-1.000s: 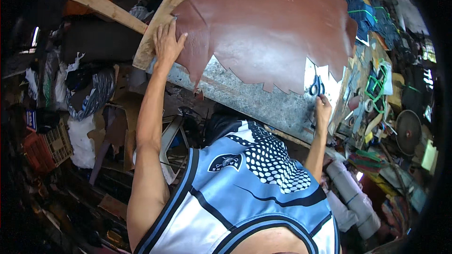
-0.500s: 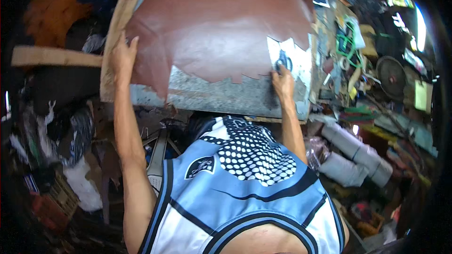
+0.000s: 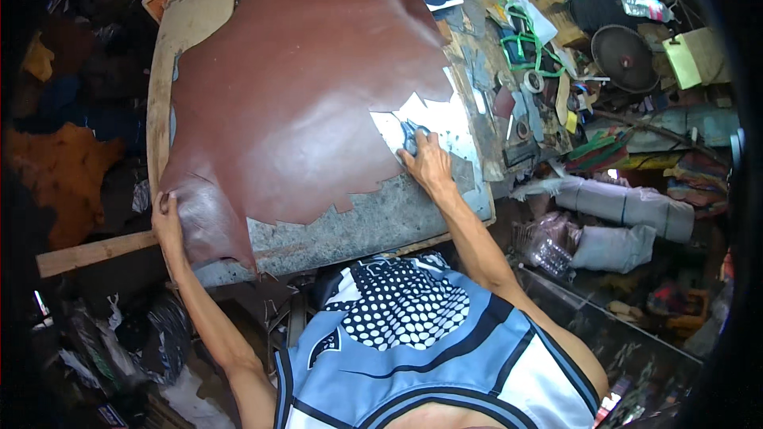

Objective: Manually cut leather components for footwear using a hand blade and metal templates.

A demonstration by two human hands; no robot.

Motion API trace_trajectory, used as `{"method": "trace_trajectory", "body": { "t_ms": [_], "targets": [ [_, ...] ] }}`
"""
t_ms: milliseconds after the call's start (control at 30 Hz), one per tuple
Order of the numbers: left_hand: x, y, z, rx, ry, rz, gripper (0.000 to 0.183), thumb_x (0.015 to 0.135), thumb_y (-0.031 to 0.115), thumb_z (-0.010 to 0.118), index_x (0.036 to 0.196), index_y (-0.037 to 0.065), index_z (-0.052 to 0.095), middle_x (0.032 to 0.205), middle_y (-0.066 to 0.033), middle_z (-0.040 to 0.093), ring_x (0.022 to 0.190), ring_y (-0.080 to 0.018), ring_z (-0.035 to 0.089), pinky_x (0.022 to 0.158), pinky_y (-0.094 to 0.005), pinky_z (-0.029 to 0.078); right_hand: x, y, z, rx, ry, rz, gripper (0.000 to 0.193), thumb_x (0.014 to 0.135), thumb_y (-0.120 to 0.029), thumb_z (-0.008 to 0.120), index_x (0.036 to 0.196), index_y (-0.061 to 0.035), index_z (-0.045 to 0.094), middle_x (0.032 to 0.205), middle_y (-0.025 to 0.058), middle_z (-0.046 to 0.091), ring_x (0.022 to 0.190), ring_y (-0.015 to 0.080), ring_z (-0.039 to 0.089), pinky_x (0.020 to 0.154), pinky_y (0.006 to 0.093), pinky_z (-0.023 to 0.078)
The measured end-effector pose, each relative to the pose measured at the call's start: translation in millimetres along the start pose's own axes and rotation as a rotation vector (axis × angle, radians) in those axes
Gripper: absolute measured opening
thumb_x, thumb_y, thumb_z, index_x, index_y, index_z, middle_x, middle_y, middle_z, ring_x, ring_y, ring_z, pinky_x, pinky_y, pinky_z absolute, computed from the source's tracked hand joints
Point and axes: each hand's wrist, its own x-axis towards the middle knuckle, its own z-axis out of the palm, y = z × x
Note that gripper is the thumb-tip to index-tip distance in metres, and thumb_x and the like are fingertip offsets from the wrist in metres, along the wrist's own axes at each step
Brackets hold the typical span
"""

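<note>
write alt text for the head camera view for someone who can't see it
A brown leather hide with a jagged near edge covers most of a worktable. A person's left hand is at its near left corner; the right hand is on scissors beside it.

1. Mounting: the head camera, left unit of a side-by-side fisheye pair, sat on the wearer's head.
2. Direction: the lens faced downward and forward, placing the jersey [image 3: 413, 310] at the lower edge and the worktable [image 3: 381, 218] above it.
3. Range: the jersey's upper part lay nearest the lens; the left hand [image 3: 165, 222] and right hand [image 3: 429, 165] lay farther out.
4. Field: the wide view stood upright and unmirrored; its corners fell dark.
</note>
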Motion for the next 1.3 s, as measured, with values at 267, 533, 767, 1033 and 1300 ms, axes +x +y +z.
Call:
{"method": "trace_trajectory", "body": {
  "t_ms": [267, 533, 767, 1033, 1300],
  "targets": [
    [-18.5, 29.0, -15.4, -0.251, -0.192, -0.24, 0.067, 0.095, 0.034, 0.063, 0.142, -0.007, 0.041, 0.141, -0.0178, 0.05, 0.129, -0.0242, 0.047, 0.109, -0.031, 0.033, 31.9, 50.3, -8.6, -0.006, 0.188, -0.126, 0.062, 0.08, -0.036, 0.075, 0.128, -0.0047, 0.052, 0.116, 0.0244, 0.05, 0.085, 0.0431, 0.065, 0.071, 0.049, 0.055],
    [-37.9, 48.3, -15.1, -0.616, -0.258, -0.275, 0.063, 0.095, 0.03, 0.062, 0.146, 0.001, 0.04, 0.143, -0.0132, 0.048, 0.127, -0.0247, 0.049, 0.105, -0.0341, 0.039, 22.4, 105.1, -30.4, -0.036, -0.027, -0.07, 0.057, 0.078, -0.042, 0.071, 0.12, -0.0048, 0.06, 0.115, 0.0202, 0.052, 0.09, 0.0419, 0.065, 0.078, 0.0513, 0.054],
    [-39.6, 81.4, -1.3, -0.395, -0.359, -0.088, 0.055, 0.098, 0.026, 0.06, 0.144, 0.0, 0.044, 0.138, -0.0094, 0.053, 0.124, -0.0194, 0.05, 0.106, -0.0316, 0.036, 48.1, 172.0, -61.0, -0.027, 0.253, 0.194, 0.053, 0.076, -0.041, 0.07, 0.105, 0.0038, 0.066, 0.115, 0.027, 0.055, 0.098, 0.0473, 0.061, 0.084, 0.0522, 0.05],
    [-12.3, 84.0, 19.2, -0.335, -0.459, -0.143, 0.069, 0.101, 0.054, 0.041, 0.144, -0.001, 0.044, 0.147, -0.0124, 0.045, 0.136, -0.0219, 0.04, 0.113, -0.0338, 0.027, 70.9, 197.4, -55.8, -0.181, 0.181, 0.383, 0.041, 0.082, -0.026, 0.068, 0.11, 0.0031, 0.064, 0.116, 0.0283, 0.054, 0.1, 0.0501, 0.06, 0.084, 0.0543, 0.05],
    [8.7, 2.2, 77.0, -0.198, 0.009, -0.158, 0.09, 0.084, 0.034, 0.077, 0.149, -0.002, 0.027, 0.141, -0.0234, 0.043, 0.127, -0.0313, 0.047, 0.099, -0.0385, 0.045, 195.6, 139.7, -35.4, 0.2, 0.404, -0.068, 0.032, 0.084, -0.017, 0.061, 0.109, 0.0005, 0.069, 0.102, 0.0239, 0.069, 0.092, 0.0386, 0.067, 0.082, 0.0413, 0.052]
  ]
}}
